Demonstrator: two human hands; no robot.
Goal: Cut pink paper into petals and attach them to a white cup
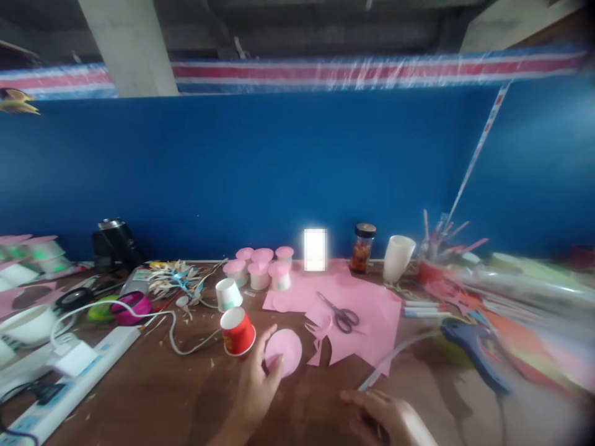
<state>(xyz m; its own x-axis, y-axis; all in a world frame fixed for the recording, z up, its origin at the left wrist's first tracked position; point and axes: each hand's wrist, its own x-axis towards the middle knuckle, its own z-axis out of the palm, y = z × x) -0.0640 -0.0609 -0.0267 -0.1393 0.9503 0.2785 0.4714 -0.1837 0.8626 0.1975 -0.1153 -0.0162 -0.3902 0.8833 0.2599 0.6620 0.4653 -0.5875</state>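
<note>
My left hand point(258, 378) holds a pink paper circle point(286, 350) by its left side, thumb on top and fingers along the edge. My right hand point(379, 412) is low at the front of the table, smeared by motion, so its grip is unclear. Just above its fingers lies the end of a translucent glue stick point(400, 350), which runs to a dark blue glue gun point(474, 353). Left of the circle, a red paper cup point(238, 331) and a white paper cup point(227, 294) stand upside down or tilted; I cannot tell which.
Scissors point(341, 314) lie on cut pink paper point(367, 294). Several pink-topped cups point(260, 272) stand behind. A jar point(362, 248), a white cup point(398, 257) and a pen holder point(432, 269) line the blue partition. A power strip point(93, 378) and white cable point(174, 328) lie left.
</note>
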